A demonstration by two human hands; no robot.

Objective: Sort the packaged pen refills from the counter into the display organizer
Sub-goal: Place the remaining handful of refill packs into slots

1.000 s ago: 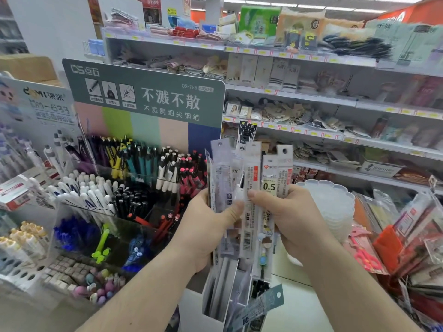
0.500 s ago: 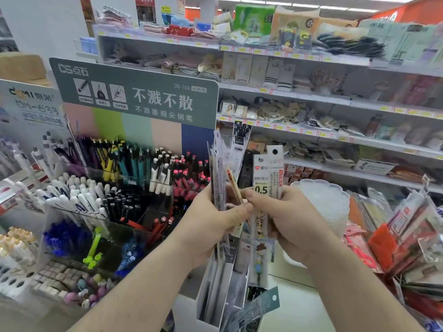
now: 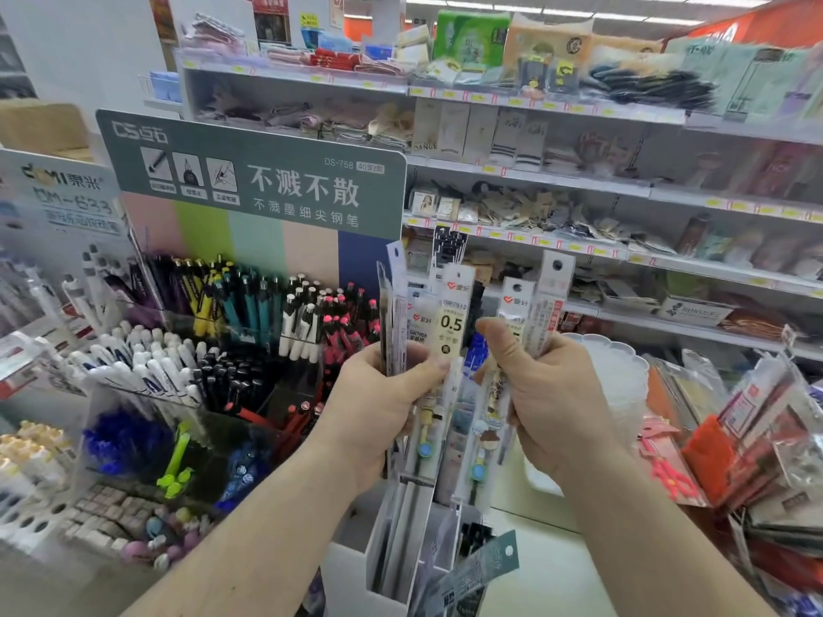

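The left hand and right hand each grip a bunch of refill packs, apparently mid-sorting; next, one bunch should drop into the white organizer below.

This is a shop. Long white shelves run across the back, one above the other, full of small packets, with little yellow price tags along their edges. Bright strip lights shine on the ceiling. An orange wall shows at the top right, and a plain white wall stands at the far left. A big green sign with white writing stands on the left, with coloured stripes under it. Below the sign are clear boxes packed with many pens. A brown cardboard box sits behind, at the left edge.
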